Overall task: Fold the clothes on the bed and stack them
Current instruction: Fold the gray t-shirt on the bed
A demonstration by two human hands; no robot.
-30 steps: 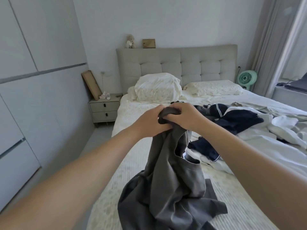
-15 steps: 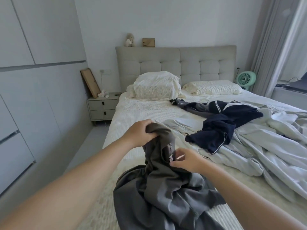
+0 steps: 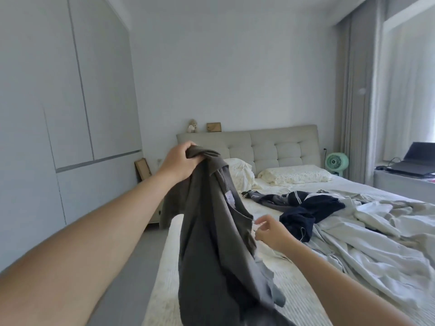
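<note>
The left arm comes in from the lower left of the frame and reaches up toward the middle. It is bare and nearly straight. The left hand is raised, with its fingers curled tight around a bunch of grey cloth. The right arm comes in from the lower right corner. The right hand sits lower, near the middle of the frame, with bent fingers pinching at the edge of the cloth.
</note>
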